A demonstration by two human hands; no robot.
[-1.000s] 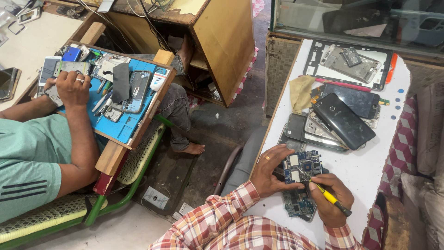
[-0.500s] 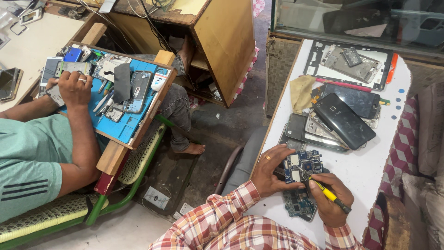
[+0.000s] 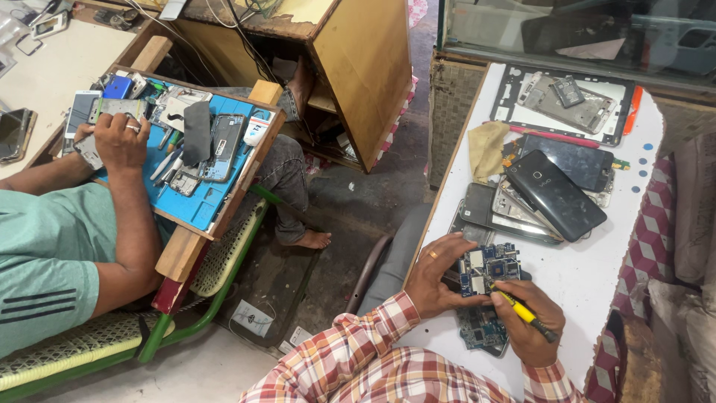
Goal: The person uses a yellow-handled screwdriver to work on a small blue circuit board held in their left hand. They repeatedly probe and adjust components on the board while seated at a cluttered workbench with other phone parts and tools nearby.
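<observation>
On white table, left hand grip pinches circuit board; right hand grip clasps yellow screwdriver

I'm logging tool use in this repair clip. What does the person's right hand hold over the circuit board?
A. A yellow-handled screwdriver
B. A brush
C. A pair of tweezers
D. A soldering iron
A: the right hand grips a yellow-handled screwdriver with its tip at the circuit board, which the left hand steadies.
</observation>
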